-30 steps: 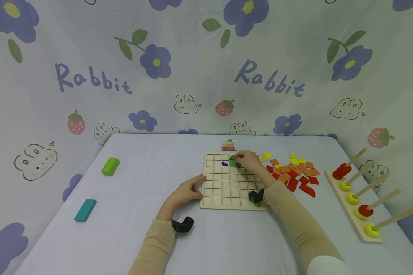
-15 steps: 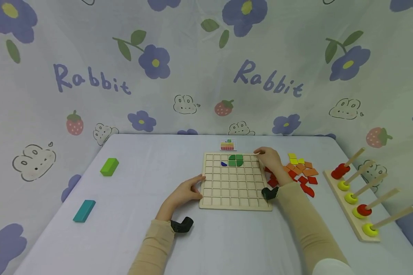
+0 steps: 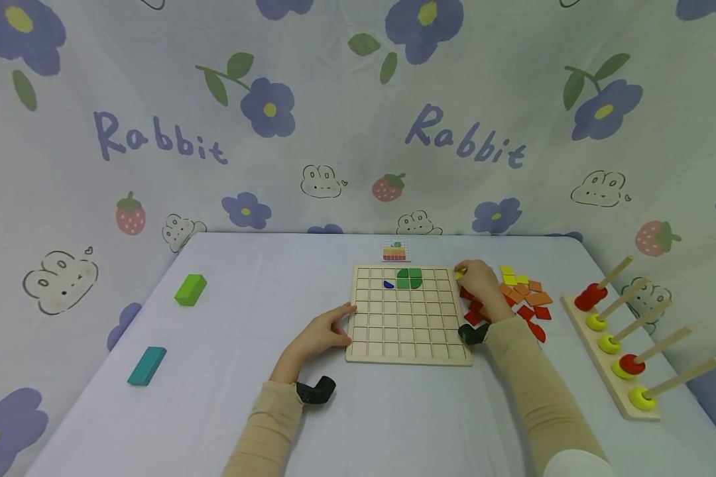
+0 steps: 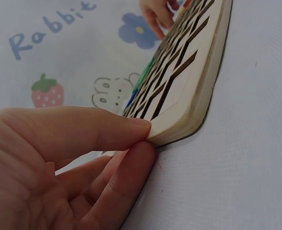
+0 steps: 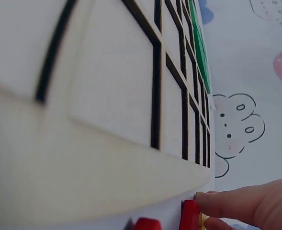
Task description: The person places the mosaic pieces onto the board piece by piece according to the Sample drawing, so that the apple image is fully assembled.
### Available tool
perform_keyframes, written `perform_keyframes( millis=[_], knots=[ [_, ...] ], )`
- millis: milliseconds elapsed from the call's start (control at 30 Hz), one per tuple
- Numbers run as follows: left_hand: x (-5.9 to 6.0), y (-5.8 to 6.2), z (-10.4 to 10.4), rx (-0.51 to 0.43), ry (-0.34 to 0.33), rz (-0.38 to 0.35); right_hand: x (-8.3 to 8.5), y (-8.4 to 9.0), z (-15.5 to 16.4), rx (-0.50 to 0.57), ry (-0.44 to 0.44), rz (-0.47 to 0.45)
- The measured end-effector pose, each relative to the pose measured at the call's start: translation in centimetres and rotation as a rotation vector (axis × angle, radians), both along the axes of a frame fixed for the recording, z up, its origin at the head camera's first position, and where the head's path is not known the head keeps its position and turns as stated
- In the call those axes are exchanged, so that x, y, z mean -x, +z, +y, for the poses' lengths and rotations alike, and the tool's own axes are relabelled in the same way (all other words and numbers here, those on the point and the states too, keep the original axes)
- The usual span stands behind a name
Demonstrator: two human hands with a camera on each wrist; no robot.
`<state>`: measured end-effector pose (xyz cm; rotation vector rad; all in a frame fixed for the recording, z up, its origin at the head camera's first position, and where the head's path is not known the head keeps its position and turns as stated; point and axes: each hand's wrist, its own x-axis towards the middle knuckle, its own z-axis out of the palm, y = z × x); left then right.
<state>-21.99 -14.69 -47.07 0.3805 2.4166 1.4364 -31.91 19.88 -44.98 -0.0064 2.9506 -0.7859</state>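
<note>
A wooden grid board (image 3: 394, 331) lies flat on the table. In its top rows sit a green shape made of tiles (image 3: 409, 278) and a small blue tile (image 3: 388, 285). My left hand (image 3: 346, 318) holds the board's left edge; the left wrist view shows the thumb (image 4: 107, 132) on top and a finger against the side of the board (image 4: 193, 96). My right hand (image 3: 462, 271) is just off the board's top right corner, pinching a small yellow tile (image 3: 458, 272). In the right wrist view its fingertips (image 5: 236, 201) touch a red tile (image 5: 189, 215) beside the board (image 5: 107, 96).
A pile of red, orange and yellow tiles (image 3: 522, 298) lies right of the board. A small pattern card (image 3: 396, 252) sits behind it. A wooden peg rack with rings (image 3: 620, 344) stands at far right. A green block (image 3: 190, 289) and a teal block (image 3: 146, 366) lie at left.
My right hand left the green tiles on the board and moved right to the tile pile, where it now pinches a yellow tile. The left hand stayed put.
</note>
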Motion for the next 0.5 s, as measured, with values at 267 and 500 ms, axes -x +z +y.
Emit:
perform_keyframes(
  millis=[267,500],
  knots=[
    [0.1,-0.2,-0.1,-0.009,-0.004,-0.003,-0.2,0.3,0.3,-0.021,-0.011,0.054],
    [0.1,-0.2,-0.1,-0.030,-0.008,-0.012,-1.0,2.1,-2.4,0.160,0.050,0.066]
  ],
)
